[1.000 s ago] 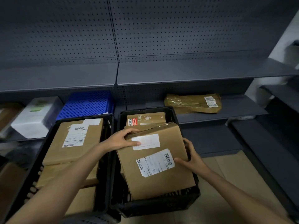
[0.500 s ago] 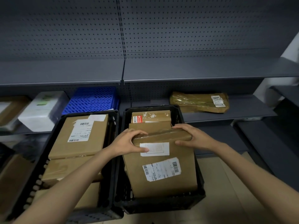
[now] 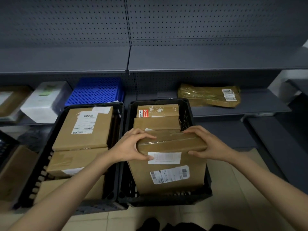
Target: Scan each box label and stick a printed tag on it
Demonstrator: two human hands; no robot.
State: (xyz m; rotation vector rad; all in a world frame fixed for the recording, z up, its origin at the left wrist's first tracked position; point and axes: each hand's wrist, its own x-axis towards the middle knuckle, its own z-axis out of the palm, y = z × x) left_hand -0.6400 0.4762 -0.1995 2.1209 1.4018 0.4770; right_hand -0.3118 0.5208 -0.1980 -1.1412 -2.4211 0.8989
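Note:
A brown cardboard box [image 3: 168,174] stands tilted on its edge in the right black crate [image 3: 166,200]. Its front face carries a white printed tag [image 3: 164,157] and, below that, a barcode shipping label [image 3: 170,174]. My left hand [image 3: 131,145] grips the box's top left corner, thumb on the front face. My right hand [image 3: 205,144] grips its top right corner the same way. Behind it in the crate lie two more brown boxes [image 3: 156,123], the far one with a red sticker [image 3: 143,113].
The left black crate [image 3: 41,165] holds several brown boxes, the top one [image 3: 85,129] with a white label. On the lower shelf sit a blue crate [image 3: 96,90], a white parcel [image 3: 45,100] and a brown wrapped parcel [image 3: 208,95]. Tiled floor lies to the right.
My right hand moved from the box's right side up to its top right corner. The box has been tipped more upright in the crate. The view shifted slightly.

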